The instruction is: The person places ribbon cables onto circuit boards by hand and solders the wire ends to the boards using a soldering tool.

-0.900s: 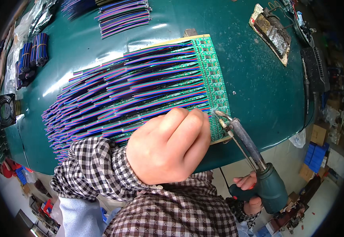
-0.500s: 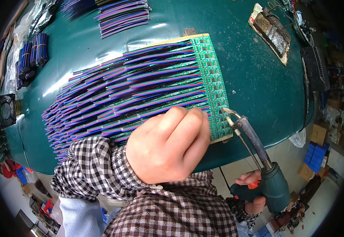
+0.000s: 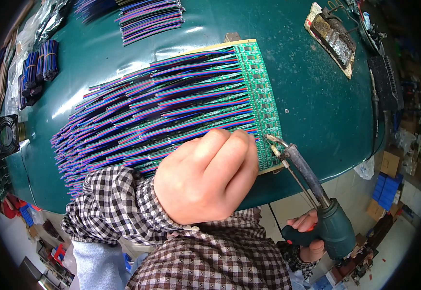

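Note:
My left hand (image 3: 205, 176) is closed, its knuckles up, over the near right part of a green circuit board panel (image 3: 261, 92). Its fingertips are hidden, so whatever they pinch does not show. Rows of flat multicoloured ribbon wires (image 3: 171, 104) run leftward from the panel, in red, blue, green and black. Below the table edge at the right, my right hand (image 3: 307, 229) is wrapped round the handle of a dark green soldering gun (image 3: 335, 229). The gun's tip and the thin feed tube beside it meet the panel just right of my left fingers.
Another stack of ribbon wires (image 3: 152, 21) lies at the back, with tied wire bundles (image 3: 40, 65) at the left. A small fan (image 3: 8, 135) stands at the left edge. At the back right are a blackened metal tray (image 3: 333, 38) and a black box (image 3: 384, 82).
The soldering gun's tip has moved slightly left, closer to my left fingers. The red trigger, visible before, is now mostly out of sight under my right fingers. My left hand has barely moved.

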Demonstrator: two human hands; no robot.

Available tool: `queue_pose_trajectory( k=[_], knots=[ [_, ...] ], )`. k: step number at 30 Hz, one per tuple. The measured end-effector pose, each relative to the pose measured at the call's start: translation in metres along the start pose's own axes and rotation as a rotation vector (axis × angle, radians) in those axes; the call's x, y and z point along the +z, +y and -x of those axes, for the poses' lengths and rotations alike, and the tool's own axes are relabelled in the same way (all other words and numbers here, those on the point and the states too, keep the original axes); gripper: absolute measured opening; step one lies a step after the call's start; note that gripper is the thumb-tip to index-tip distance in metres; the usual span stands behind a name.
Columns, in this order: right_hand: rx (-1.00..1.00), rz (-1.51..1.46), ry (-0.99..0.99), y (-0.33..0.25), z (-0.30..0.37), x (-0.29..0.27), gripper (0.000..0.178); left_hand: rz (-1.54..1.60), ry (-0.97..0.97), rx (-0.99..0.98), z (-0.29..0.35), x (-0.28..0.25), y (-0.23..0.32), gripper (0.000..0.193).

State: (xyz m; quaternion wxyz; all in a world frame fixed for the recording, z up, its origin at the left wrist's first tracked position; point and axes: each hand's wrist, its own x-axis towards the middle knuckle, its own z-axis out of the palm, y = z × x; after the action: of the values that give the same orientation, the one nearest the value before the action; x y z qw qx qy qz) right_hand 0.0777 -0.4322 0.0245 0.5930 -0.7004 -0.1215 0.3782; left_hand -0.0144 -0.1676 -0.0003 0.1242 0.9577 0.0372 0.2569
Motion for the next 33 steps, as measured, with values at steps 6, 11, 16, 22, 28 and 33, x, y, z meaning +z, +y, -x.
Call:
queue_pose_trajectory(
  k=[6, 11, 16, 22, 28, 33],
  knots=[
    [-0.025, 0.050, -0.015, 0.002, 0.000, -0.002, 0.078, 0.025, -0.020, -0.006, 0.001, 0.001, 0.000, 0.038],
    [-0.054, 0.043, -0.036, 0.002, 0.000, -0.005, 0.083, 0.049, -0.015, -0.002, 0.000, -0.001, -0.002, 0.037],
    [-0.023, -0.040, -0.160, -0.006, -0.003, -0.003, 0.060, 0.056, -0.023, 0.000, 0.000, -0.001, -0.003, 0.038],
    [-0.067, 0.068, -0.057, 0.001, 0.000, -0.003, 0.082, 0.052, -0.019, -0.013, 0.001, -0.001, -0.002, 0.037],
    [-0.049, 0.047, -0.074, 0.004, 0.000, -0.004, 0.082, 0.033, -0.017, 0.006, 0.000, 0.000, -0.002, 0.037],
    [-0.050, -0.046, -0.125, -0.002, -0.002, -0.002, 0.059, 0.035, -0.027, -0.001, 0.000, -0.001, -0.001, 0.037]
  ],
)
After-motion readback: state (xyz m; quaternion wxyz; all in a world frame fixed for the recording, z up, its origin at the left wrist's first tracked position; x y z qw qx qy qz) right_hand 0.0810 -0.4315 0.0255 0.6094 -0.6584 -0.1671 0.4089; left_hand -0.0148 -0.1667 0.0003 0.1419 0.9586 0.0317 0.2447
